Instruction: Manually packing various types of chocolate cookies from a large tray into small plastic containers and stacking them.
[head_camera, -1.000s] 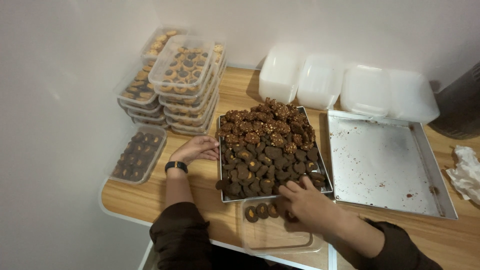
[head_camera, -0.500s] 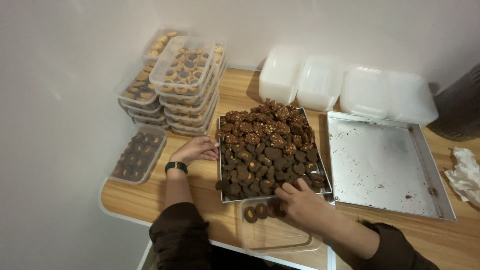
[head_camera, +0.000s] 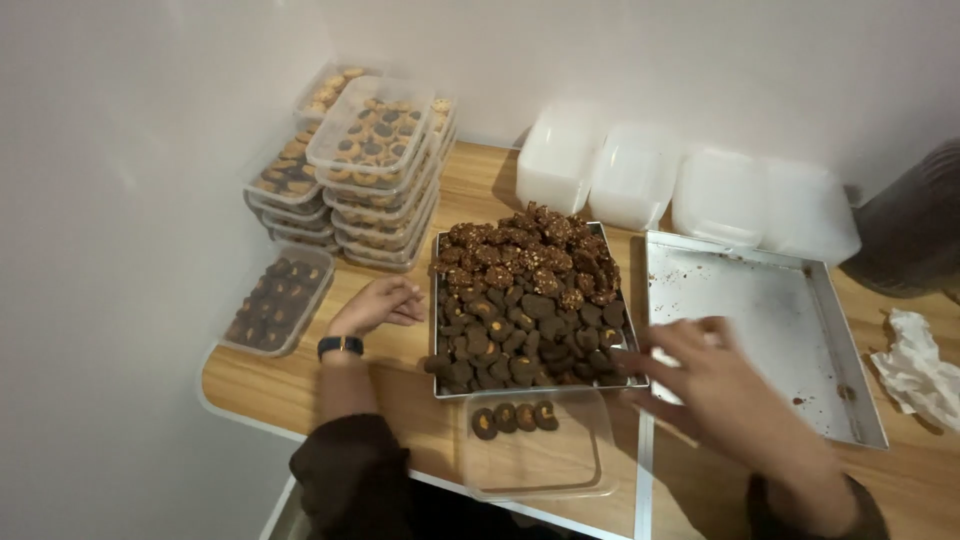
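Observation:
A metal tray (head_camera: 438, 300) piled with dark chocolate cookies (head_camera: 528, 300) sits in the middle of the wooden table. My left hand (head_camera: 378, 305) rests with curled fingers against the tray's left edge. My right hand (head_camera: 715, 385) hovers, blurred, fingers spread, over the tray's front right corner, and nothing shows in it. In front of the tray lies a clear plastic container (head_camera: 540, 460) with three cookies (head_camera: 514, 418) lined up along its far side.
An almost bare metal tray (head_camera: 760, 330) lies to the right. Stacks of filled clear containers (head_camera: 370, 170) stand at the back left, a filled one (head_camera: 275, 305) near the left edge, empty white containers (head_camera: 680, 185) at the back, and crumpled paper (head_camera: 920, 365) far right.
My right hand has lifted from the front container and moved right toward the cookie tray's front right corner. The head view has shifted slightly. My left hand has stayed by the tray.

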